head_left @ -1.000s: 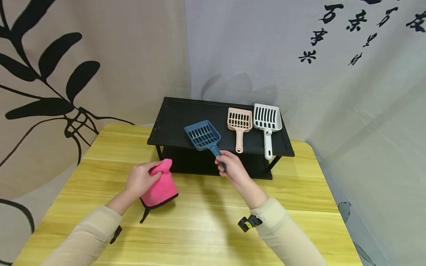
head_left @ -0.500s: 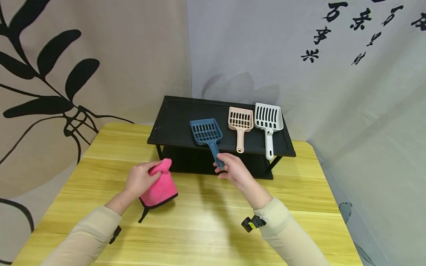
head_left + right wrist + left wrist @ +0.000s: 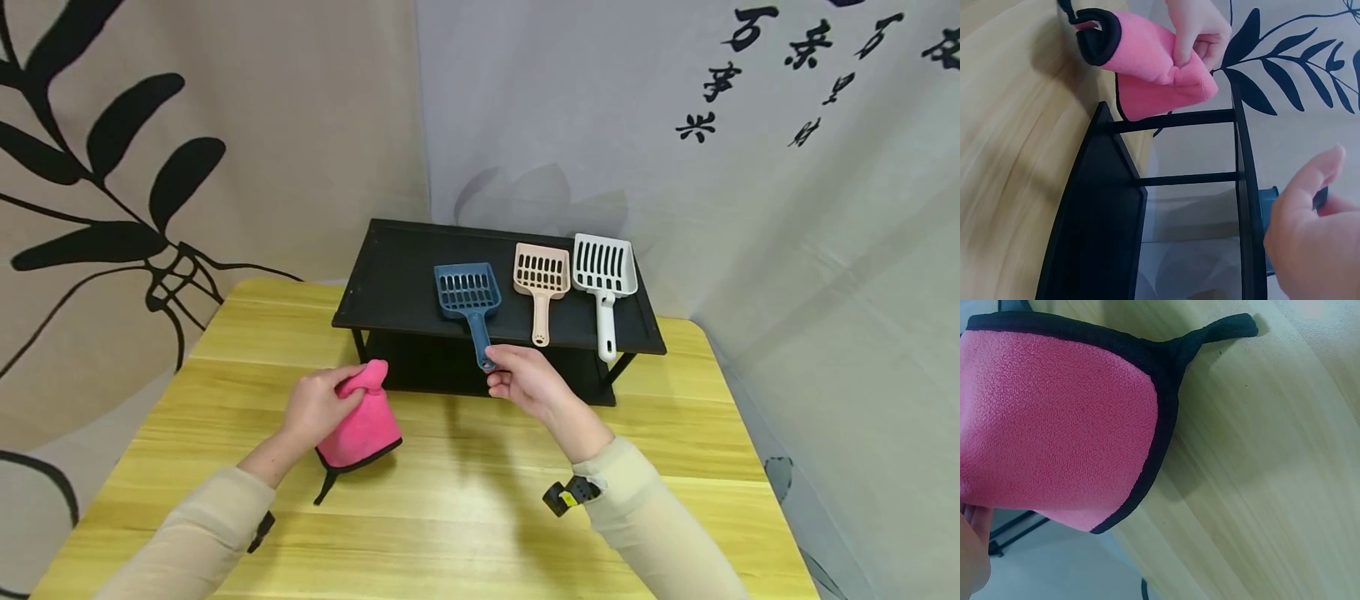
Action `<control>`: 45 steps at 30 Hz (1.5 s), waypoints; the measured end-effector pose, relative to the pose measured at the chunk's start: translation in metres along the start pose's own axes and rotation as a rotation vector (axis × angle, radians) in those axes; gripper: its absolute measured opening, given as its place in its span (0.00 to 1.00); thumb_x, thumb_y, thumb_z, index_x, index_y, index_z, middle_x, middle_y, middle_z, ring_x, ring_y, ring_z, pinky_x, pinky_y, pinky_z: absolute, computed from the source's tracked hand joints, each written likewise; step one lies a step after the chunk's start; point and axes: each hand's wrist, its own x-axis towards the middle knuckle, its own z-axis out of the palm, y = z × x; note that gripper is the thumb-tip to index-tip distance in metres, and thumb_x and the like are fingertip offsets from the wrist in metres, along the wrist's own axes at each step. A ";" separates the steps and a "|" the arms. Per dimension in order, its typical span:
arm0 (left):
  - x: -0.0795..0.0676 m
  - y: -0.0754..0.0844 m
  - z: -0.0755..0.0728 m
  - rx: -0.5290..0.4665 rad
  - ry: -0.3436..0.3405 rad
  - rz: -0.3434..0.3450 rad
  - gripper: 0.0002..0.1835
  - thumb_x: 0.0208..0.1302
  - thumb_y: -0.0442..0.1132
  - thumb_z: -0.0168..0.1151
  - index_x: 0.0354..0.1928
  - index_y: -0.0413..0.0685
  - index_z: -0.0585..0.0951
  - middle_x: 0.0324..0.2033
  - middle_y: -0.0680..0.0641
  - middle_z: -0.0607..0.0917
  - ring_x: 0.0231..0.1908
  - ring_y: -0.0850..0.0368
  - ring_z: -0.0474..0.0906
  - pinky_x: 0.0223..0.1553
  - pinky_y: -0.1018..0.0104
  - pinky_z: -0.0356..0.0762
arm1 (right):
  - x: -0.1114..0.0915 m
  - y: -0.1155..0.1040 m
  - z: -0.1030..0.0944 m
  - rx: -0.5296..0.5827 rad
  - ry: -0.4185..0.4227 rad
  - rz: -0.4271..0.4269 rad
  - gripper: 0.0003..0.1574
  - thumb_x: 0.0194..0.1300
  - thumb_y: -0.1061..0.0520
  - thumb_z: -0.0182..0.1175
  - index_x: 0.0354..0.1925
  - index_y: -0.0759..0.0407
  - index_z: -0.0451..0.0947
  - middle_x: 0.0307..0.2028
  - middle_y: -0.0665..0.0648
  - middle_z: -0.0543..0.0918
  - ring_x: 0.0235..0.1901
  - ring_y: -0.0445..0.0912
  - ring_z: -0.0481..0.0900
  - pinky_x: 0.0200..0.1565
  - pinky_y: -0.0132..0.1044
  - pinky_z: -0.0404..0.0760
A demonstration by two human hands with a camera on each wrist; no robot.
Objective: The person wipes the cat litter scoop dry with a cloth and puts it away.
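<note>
My right hand (image 3: 528, 382) pinches the handle end of a blue litter scoop (image 3: 468, 292) whose slotted head lies over the top of the black shelf (image 3: 405, 267). In the right wrist view, that hand (image 3: 1316, 237) hides most of the scoop. My left hand (image 3: 318, 404) grips the top of a pink cloth (image 3: 363, 429) with black edging and a black loop, bunched above the table. The cloth (image 3: 1066, 419) fills much of the left wrist view. A beige litter scoop (image 3: 542, 275) and a white litter scoop (image 3: 603, 271) lie to the right of the blue one.
The black shelf has a lower tier, and stands at the back of the wooden table (image 3: 435, 533). Both other scoops' handles stick out past its front edge. Behind hangs a pale curtain (image 3: 315, 125) with dark leaf prints and characters.
My right hand has turned the blue scoop from a slant to nearly straight, its head shifting slightly right and its handle end slightly left. The left hand and cloth have barely moved.
</note>
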 end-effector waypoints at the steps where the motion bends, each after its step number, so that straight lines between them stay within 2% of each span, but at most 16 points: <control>1: 0.000 0.001 0.000 0.000 0.000 0.000 0.18 0.49 0.32 0.70 0.45 0.37 0.83 0.32 0.37 0.86 0.22 0.55 0.71 0.23 0.69 0.68 | 0.002 -0.001 0.000 0.006 0.003 0.002 0.10 0.72 0.59 0.43 0.46 0.64 0.67 0.22 0.47 0.75 0.18 0.37 0.73 0.27 0.27 0.76; 9: -0.001 0.002 -0.003 -0.010 -0.005 -0.001 0.18 0.49 0.32 0.69 0.46 0.37 0.83 0.34 0.37 0.86 0.25 0.53 0.75 0.26 0.64 0.74 | 0.014 -0.008 0.000 0.054 0.039 0.007 0.15 0.72 0.60 0.44 0.54 0.66 0.65 0.25 0.48 0.76 0.24 0.37 0.77 0.31 0.27 0.79; 16: -0.002 -0.003 -0.005 0.002 -0.008 -0.011 0.19 0.50 0.32 0.69 0.46 0.36 0.82 0.34 0.36 0.86 0.24 0.54 0.74 0.25 0.65 0.73 | 0.019 -0.010 0.005 0.079 0.050 0.011 0.27 0.71 0.63 0.44 0.65 0.70 0.57 0.29 0.49 0.79 0.26 0.37 0.80 0.33 0.27 0.80; 22: -0.003 -0.003 -0.006 -0.001 0.012 0.005 0.18 0.49 0.32 0.69 0.45 0.36 0.83 0.33 0.36 0.86 0.23 0.54 0.74 0.24 0.66 0.73 | 0.020 -0.010 0.006 0.144 0.050 -0.003 0.25 0.70 0.65 0.44 0.64 0.70 0.60 0.27 0.48 0.82 0.28 0.38 0.82 0.36 0.28 0.81; 26: -0.004 -0.004 -0.006 -0.001 0.027 0.011 0.19 0.48 0.32 0.70 0.45 0.36 0.83 0.35 0.36 0.86 0.25 0.53 0.76 0.26 0.63 0.75 | 0.019 -0.008 0.006 0.159 0.024 -0.013 0.24 0.71 0.63 0.43 0.62 0.71 0.60 0.28 0.49 0.82 0.30 0.40 0.82 0.38 0.30 0.81; 33: -0.006 -0.005 -0.005 0.010 0.026 0.008 0.18 0.48 0.32 0.70 0.45 0.37 0.83 0.35 0.36 0.86 0.25 0.53 0.76 0.26 0.63 0.76 | 0.018 -0.005 0.011 0.139 0.020 0.069 0.25 0.73 0.57 0.42 0.62 0.69 0.59 0.32 0.54 0.81 0.33 0.44 0.82 0.39 0.32 0.81; 36: -0.006 -0.005 -0.004 0.008 0.018 -0.001 0.18 0.49 0.33 0.70 0.45 0.37 0.83 0.35 0.37 0.86 0.26 0.53 0.77 0.27 0.61 0.77 | 0.018 -0.004 0.013 0.186 0.019 0.096 0.20 0.72 0.57 0.42 0.57 0.67 0.63 0.32 0.55 0.81 0.34 0.45 0.82 0.39 0.32 0.81; 40: -0.007 -0.006 -0.004 0.000 0.010 -0.017 0.18 0.49 0.33 0.69 0.45 0.37 0.83 0.36 0.36 0.86 0.28 0.51 0.79 0.28 0.60 0.78 | 0.016 -0.005 0.018 0.296 0.002 0.095 0.08 0.72 0.59 0.41 0.43 0.61 0.65 0.32 0.56 0.82 0.34 0.46 0.82 0.38 0.32 0.81; 43: -0.007 -0.007 -0.004 0.000 0.008 -0.022 0.18 0.49 0.32 0.69 0.46 0.36 0.83 0.36 0.36 0.86 0.27 0.52 0.78 0.28 0.61 0.77 | 0.014 -0.007 0.020 0.372 -0.008 0.071 0.09 0.72 0.60 0.39 0.37 0.60 0.65 0.36 0.57 0.81 0.36 0.46 0.82 0.39 0.32 0.81; 45: -0.007 -0.007 -0.004 0.005 0.011 -0.018 0.19 0.49 0.32 0.70 0.45 0.36 0.83 0.36 0.36 0.86 0.27 0.52 0.78 0.27 0.62 0.77 | 0.013 -0.008 0.020 0.399 -0.012 0.046 0.11 0.72 0.60 0.38 0.34 0.60 0.67 0.42 0.61 0.79 0.39 0.47 0.81 0.42 0.33 0.81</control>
